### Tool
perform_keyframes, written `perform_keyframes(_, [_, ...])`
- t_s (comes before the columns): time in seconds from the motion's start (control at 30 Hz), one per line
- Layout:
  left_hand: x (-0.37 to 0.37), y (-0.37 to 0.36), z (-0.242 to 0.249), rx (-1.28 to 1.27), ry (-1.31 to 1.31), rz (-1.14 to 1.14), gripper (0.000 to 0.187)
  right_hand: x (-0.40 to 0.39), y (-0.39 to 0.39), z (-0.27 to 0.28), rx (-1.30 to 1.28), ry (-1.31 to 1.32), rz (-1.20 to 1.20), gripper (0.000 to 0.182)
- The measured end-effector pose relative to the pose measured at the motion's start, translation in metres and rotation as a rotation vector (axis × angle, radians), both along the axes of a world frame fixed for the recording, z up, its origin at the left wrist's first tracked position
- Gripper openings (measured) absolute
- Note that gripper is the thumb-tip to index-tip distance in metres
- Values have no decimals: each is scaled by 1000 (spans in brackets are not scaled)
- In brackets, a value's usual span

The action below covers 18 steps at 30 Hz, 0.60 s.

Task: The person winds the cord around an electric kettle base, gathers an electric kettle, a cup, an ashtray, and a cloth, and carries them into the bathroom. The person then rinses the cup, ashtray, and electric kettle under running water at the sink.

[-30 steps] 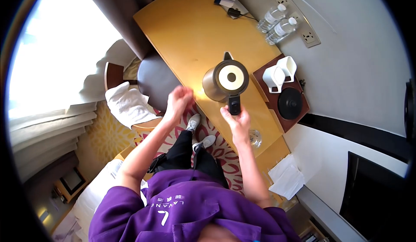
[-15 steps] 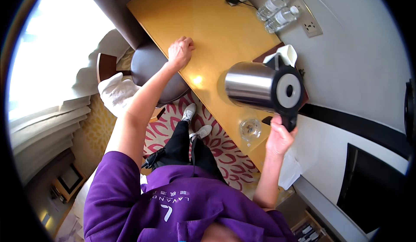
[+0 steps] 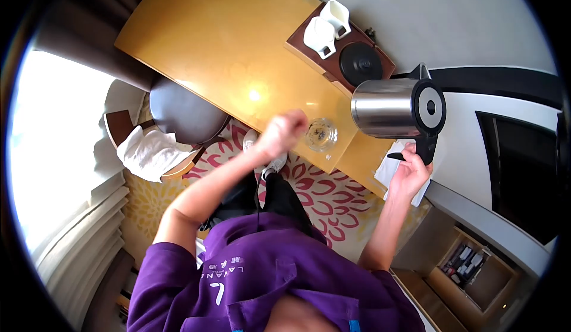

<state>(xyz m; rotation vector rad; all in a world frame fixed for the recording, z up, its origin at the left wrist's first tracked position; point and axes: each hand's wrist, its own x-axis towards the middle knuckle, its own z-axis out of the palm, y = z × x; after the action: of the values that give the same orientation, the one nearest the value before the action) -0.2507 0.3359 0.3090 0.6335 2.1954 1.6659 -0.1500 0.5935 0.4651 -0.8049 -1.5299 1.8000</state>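
My right hand [image 3: 410, 174] has its grip closed round the black handle of the kettle [image 3: 395, 107], which I hold tipped on its side in the air beyond the worktop [image 3: 226, 40] edge. My left hand [image 3: 284, 131] is curled into a loose fist, empty, beside the glass [image 3: 321, 134]. Farther off, the kettle base [image 3: 360, 63] waits on its tray [image 3: 309, 51]; setting the kettle there needs it turned upright first.

Two white cups [image 3: 326, 27] sit on a brown tray [image 3: 309, 52] atop the wooden desk [image 3: 220, 40]; a chair [image 3: 178, 109] stands beside.
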Motion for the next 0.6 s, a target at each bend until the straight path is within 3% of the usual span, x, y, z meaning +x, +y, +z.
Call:
perform_keyframes(0.13, [30, 49, -4, -192, 228, 6, 16, 18, 10, 2, -36, 37, -19, 16])
perform_keyframes(0.23, [32, 47, -4, -157, 357, -40, 27, 28, 12, 6, -29, 34, -14, 16])
perform_keyframes(0.33, [37, 31, 8, -50, 276, -4, 27, 38, 15, 2, -6, 30, 35, 18])
perform_keyframes(0.37, [39, 20, 15, -75, 67, -1, 15, 37, 14, 1, -13, 6, 32, 20])
perform_keyframes(0.4, [40, 7, 15, -89, 70, 27, 15, 36, 12, -1, -25, -20, 39, 21])
perform_keyframes(0.47, [45, -29, 17, -161, -154, 138, 10, 33, 7, -1, -29, -20, 79, 23])
perform_keyframes(0.5, [49, -51, 18, -181, -142, 241, 13, 35, 9, -8, -31, -17, 128, 25])
perform_keyframes(0.57, [60, -104, 0, -201, -251, 580, 23, 32, 7, -10, -61, -26, 188, 29])
perform_keyframes(0.6, [66, -143, -24, -378, -16, 735, 25, 33, 11, -15, -78, -33, 234, 30])
